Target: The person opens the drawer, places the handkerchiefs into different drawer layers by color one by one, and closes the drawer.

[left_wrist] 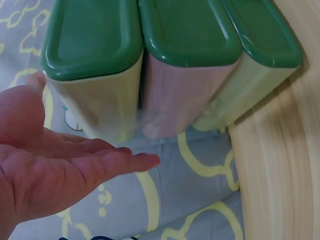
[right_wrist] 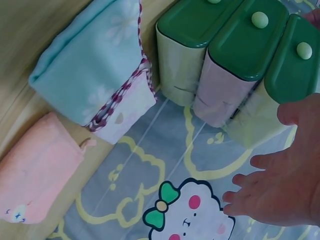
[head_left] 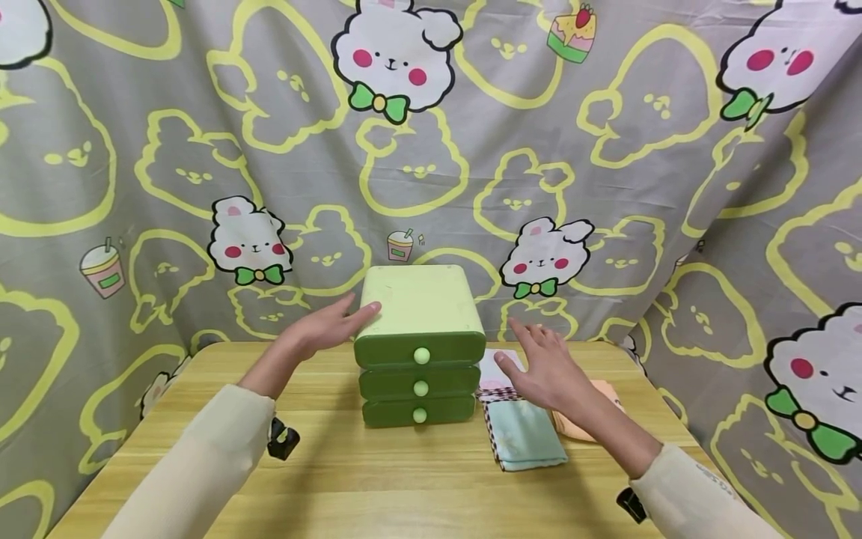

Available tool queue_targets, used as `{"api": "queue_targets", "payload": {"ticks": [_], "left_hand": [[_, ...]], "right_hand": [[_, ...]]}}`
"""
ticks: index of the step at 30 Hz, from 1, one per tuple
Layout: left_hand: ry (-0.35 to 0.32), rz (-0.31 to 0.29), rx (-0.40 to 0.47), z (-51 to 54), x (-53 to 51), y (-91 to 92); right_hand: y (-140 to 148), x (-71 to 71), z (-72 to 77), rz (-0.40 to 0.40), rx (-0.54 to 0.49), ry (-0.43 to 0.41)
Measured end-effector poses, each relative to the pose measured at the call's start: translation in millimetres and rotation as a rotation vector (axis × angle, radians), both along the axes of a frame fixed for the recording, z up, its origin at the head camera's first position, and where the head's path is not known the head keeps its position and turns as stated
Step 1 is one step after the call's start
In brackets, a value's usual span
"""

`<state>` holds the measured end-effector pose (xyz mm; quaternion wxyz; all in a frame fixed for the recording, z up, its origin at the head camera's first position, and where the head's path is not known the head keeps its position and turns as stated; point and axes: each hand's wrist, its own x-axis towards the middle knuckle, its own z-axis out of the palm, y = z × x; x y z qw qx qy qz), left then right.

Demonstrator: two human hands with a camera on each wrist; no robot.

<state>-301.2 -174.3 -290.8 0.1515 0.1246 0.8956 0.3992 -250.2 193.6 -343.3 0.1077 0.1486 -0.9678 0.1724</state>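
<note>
A three-tier drawer box with green fronts and round pale knobs stands on the table; its sides are cream and pink in the left wrist view. My left hand is beside its upper left edge, fingers extended, holding nothing; whether the thumb touches the box I cannot tell. My right hand hovers to the right of the box above the cloths, fingers spread and empty. In the right wrist view this hand is close to the top tier, with a visible blue folded cloth farther off.
Right of the box lie a blue folded cloth with a checked edge, a white one behind it and a peach one partly under my right forearm's view. A patterned curtain hangs behind the wooden table.
</note>
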Motion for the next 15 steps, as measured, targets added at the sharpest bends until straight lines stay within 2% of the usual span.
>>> {"api": "queue_targets", "payload": {"ticks": [5,13,15], "left_hand": [[-0.025,-0.037,0.081,1.1,-2.1,7.0],[-0.074,0.013,0.129,3.9,-8.0,10.3],[-0.095,0.045,0.146,3.3,-9.2,10.1]], "right_hand": [[-5.1,3.0,3.1,0.009,0.001,-0.015],[-9.7,7.3,5.6,0.013,0.001,-0.059],[-10.4,8.7,5.9,0.013,-0.001,-0.073]]}}
